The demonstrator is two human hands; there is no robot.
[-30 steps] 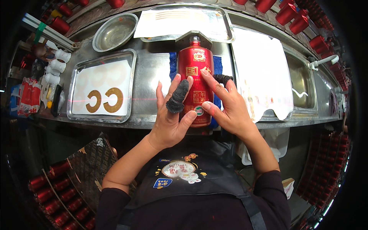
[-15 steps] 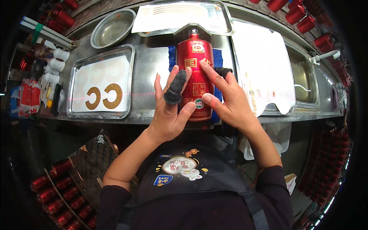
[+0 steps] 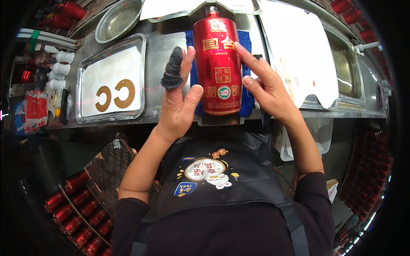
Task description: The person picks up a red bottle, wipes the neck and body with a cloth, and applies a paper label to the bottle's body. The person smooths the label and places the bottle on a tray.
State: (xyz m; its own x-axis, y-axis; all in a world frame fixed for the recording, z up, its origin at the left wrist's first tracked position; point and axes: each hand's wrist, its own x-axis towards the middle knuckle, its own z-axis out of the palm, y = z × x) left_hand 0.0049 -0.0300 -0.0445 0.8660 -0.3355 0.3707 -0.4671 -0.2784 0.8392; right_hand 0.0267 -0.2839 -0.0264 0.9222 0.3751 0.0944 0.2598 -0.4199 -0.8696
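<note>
A red bottle (image 3: 218,64) with gold markings and a round green-and-white emblem lies on its back on a blue cloth (image 3: 244,42), its neck pointing away from me. My left hand (image 3: 176,102) is raised beside the bottle's left side, apart from it, fingers stretched and thumb out. A black knitted cover (image 3: 172,69) wraps one of its fingers. On the other side, my right hand (image 3: 270,87) is spread with nothing gripped; its index fingertip rests at the bottle's right edge and the thumb is close by. A dark cover on that hand is mostly hidden.
Left of the bottle, a metal tray (image 3: 143,72) holds white paper with two gold C-shaped pieces (image 3: 124,94). Behind it sits a metal bowl (image 3: 119,21). At right are a white sheet (image 3: 294,51) and a sink (image 3: 358,81). Red bottles (image 3: 77,181) stand lower left.
My left hand has come off the bottle and moved left. The right hand has shifted to its right edge, uncovering the gold lettering. The whole view has shifted a little.
</note>
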